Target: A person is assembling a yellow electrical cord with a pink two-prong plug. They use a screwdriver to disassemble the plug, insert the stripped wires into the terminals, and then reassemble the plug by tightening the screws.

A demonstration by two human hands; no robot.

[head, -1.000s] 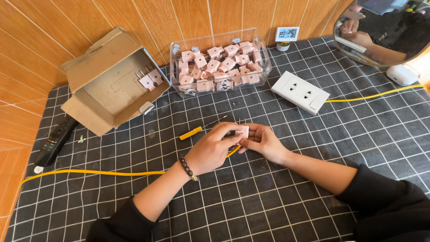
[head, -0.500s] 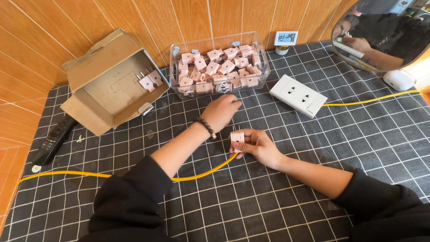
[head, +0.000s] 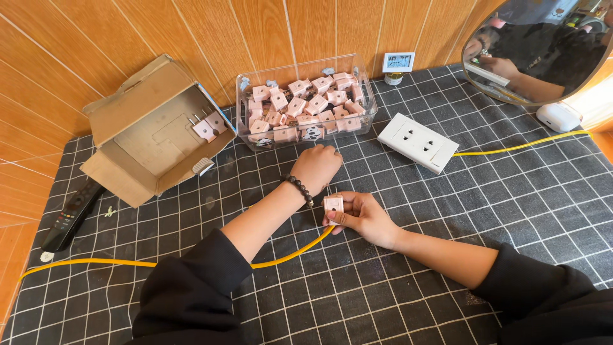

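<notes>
Over on the left a cardboard box (head: 150, 131) lies open, and next along sits the clear tub (head: 305, 105) of pink plugs. The left hand (head: 317, 167) hovers just before it, fingers curled, whether round anything I cannot tell. The right hand (head: 364, 217) pinches one pink plug (head: 333, 204) over the yellow cable (head: 290, 254), with the white socket (head: 417, 142) beyond.

The scene is evenly and brightly lit by soft, warm daylight. The strongest brightness is seen at the far right, where the area beside the round mirror (head: 543, 48) is blown out to near white. Only faint, short shadows are cast under the forearms and beside the cardboard box (head: 150, 131). Mild glare is shown on the clear plastic tub (head: 306, 102). Focus is sharp throughout, without motion blur. Straight lines are bowed slightly toward the edges by the wide lens.
</notes>
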